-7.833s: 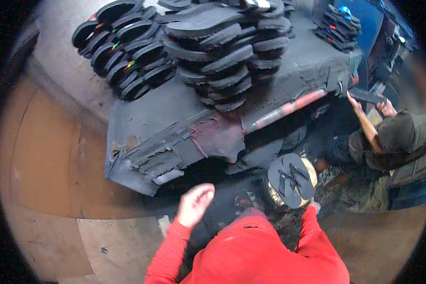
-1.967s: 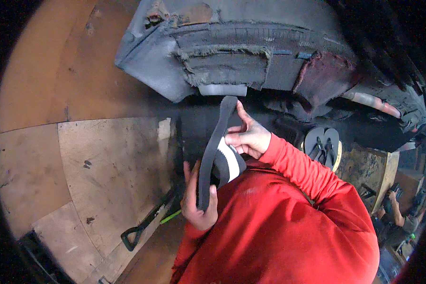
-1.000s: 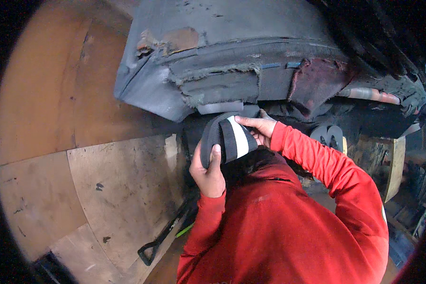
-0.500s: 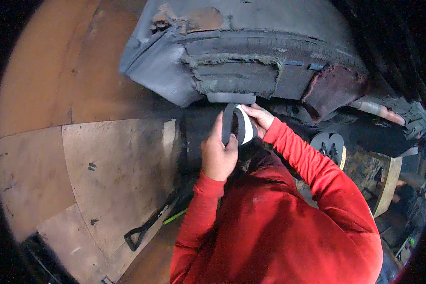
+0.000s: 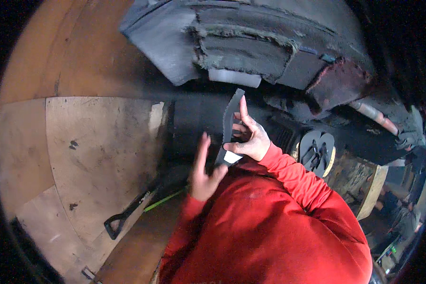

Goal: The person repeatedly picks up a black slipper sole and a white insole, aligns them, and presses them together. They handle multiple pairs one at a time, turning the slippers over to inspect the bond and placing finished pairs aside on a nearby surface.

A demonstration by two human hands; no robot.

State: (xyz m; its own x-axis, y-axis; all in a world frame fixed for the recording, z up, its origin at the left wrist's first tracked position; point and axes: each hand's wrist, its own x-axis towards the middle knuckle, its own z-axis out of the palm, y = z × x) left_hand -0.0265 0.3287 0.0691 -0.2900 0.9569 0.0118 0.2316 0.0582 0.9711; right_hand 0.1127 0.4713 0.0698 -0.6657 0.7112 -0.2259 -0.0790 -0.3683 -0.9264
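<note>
My right hand (image 5: 254,138) grips a dark grey flip-flop sole (image 5: 230,116), thumb on its near part and fingers behind it. The sole stands nearly edge-on, with a wavy, ridged edge to the left and a white patch (image 5: 231,157) near its lower end. My left hand (image 5: 205,176) is open just left of that lower end, slightly blurred, fingers and thumb apart. The thumb tip comes close to the sole; I cannot tell whether it touches. To the right, a pair of dark grey flip-flops with black straps (image 5: 316,151) lies side by side.
Ahead looms a large machine or bench edge padded with frayed grey cloth (image 5: 244,54), with a pale roll (image 5: 234,78) beneath it. Worn wooden boards (image 5: 104,146) spread at left, a black-handled tool (image 5: 123,222) beside them. A wooden box (image 5: 371,189) stands right.
My left hand has let go of the sole and moved down and left. The right hand now holds the sole alone, turned edge-on. The view has shifted, so the padded edge sits higher.
</note>
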